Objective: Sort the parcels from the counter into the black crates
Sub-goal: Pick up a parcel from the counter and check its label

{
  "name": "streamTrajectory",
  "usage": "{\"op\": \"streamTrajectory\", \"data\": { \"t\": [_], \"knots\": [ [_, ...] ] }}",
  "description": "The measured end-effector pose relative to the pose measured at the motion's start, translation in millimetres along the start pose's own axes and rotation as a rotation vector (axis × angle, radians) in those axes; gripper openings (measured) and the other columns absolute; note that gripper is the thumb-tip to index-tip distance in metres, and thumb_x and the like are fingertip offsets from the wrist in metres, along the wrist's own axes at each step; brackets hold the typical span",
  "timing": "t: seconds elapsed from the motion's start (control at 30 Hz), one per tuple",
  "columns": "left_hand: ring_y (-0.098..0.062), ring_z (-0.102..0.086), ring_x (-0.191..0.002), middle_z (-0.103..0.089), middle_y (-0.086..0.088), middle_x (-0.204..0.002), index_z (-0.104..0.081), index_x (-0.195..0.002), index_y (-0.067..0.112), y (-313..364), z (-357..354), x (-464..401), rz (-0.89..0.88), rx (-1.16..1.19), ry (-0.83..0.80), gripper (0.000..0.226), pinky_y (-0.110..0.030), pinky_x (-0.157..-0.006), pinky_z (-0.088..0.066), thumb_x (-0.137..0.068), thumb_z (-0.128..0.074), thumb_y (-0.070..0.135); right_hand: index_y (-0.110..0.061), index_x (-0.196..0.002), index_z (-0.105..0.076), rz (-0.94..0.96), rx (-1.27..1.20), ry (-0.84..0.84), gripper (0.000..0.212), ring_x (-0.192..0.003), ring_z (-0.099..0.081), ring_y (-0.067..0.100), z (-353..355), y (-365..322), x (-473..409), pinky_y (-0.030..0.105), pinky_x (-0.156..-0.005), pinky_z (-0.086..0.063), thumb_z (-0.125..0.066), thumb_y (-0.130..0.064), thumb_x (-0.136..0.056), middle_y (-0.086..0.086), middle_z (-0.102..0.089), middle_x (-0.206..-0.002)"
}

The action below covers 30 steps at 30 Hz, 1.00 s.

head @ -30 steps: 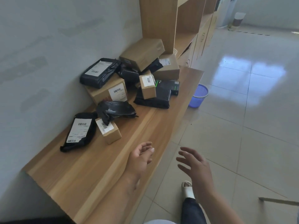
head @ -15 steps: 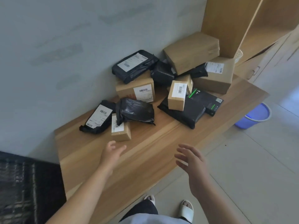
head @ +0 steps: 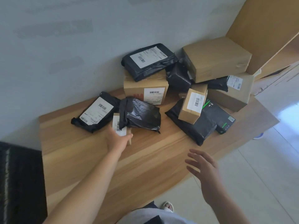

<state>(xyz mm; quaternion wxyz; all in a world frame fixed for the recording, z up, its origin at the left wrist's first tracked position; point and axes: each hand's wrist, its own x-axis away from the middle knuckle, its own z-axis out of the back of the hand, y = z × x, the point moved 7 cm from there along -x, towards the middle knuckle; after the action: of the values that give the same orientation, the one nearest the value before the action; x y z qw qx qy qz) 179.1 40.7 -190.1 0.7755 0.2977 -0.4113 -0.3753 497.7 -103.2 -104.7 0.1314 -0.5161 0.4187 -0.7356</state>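
As parcels crowd the wooden surface [head: 145,159], the left hand [head: 117,140] grips the nearest small box [head: 119,126], the easiest pick, while the right hand [head: 204,168] hovers, fingers [head: 192,160] spread.

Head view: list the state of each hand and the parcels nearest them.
Left hand: gripping the small box.
Small box: on the counter, partly under the crumpled black bag.
Crumpled black bag: resting on the box, untouched.
Right hand: open, empty, over the counter edge.
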Motion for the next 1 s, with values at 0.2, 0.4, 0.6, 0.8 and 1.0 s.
{"op": "streamTrajectory", "data": {
  "t": [0.2, 0.4, 0.6, 0.8, 1.0],
  "knots": [
    [-0.018, -0.061, -0.103, -0.060, 0.008, -0.118, -0.050, -0.127, 0.024, -24.5, 22.8, 8.0, 0.026, 0.004, -0.018, 0.066, -0.031, -0.074, -0.048, -0.073, -0.086, 0.015, -0.014, -0.105, -0.076, -0.003, 0.131, -0.085, 0.017, -0.103, -0.071, 0.031, -38.3, -6.0, -5.2, 0.043, -0.089, -0.058, -0.059, -0.011, -0.102, 0.012, -0.073, -0.110],
    [-0.017, -0.064, -0.101, -0.064, 0.016, -0.106, -0.050, -0.112, 0.032, -71.1, 68.3, 55.5, 0.156, 0.103, -0.014, 0.056, -0.041, -0.090, -0.055, -0.071, -0.083, 0.014, -0.016, -0.107, -0.072, 0.046, 0.321, -0.350, 0.014, -0.103, -0.071, 0.027, -117.6, -17.7, 4.3, 0.043, -0.091, -0.058, -0.059, -0.016, -0.103, 0.010, -0.071, -0.111],
    [-0.017, -0.062, -0.110, -0.063, 0.016, -0.110, -0.056, -0.111, 0.035, -99.0, 103.9, 128.5, 0.219, 0.160, 0.058, 0.055, -0.037, -0.094, -0.051, -0.067, -0.083, 0.018, -0.019, -0.112, -0.073, 0.104, 0.457, -0.671, 0.018, -0.104, -0.071, 0.023, -169.5, -10.7, 40.3, 0.042, -0.088, -0.058, -0.058, -0.016, -0.103, 0.006, -0.072, -0.113],
    [-0.016, -0.046, -0.126, -0.046, 0.014, -0.129, -0.043, -0.138, 0.034, -63.2, 127.1, 200.1, -0.025, -0.184, 0.155, 0.082, -0.037, -0.099, -0.049, -0.066, -0.082, 0.031, -0.030, -0.106, -0.066, 0.061, 0.540, -0.879, 0.008, -0.113, -0.065, 0.027, -168.5, -3.4, 65.6, 0.051, -0.096, -0.057, -0.066, -0.035, -0.099, 0.005, -0.066, -0.123],
    [-0.020, -0.028, -0.140, -0.040, 0.002, -0.150, -0.032, -0.148, 0.028, -0.3, 111.1, 293.2, -0.574, -0.736, 0.334, 0.090, -0.034, -0.118, -0.024, -0.072, -0.079, 0.023, -0.026, -0.119, -0.074, -0.103, 0.541, -1.076, 0.038, -0.108, -0.070, 0.035, -142.6, -4.1, 83.5, 0.062, -0.089, -0.059, -0.066, -0.052, -0.093, 0.014, -0.068, -0.124]
  ]
}}
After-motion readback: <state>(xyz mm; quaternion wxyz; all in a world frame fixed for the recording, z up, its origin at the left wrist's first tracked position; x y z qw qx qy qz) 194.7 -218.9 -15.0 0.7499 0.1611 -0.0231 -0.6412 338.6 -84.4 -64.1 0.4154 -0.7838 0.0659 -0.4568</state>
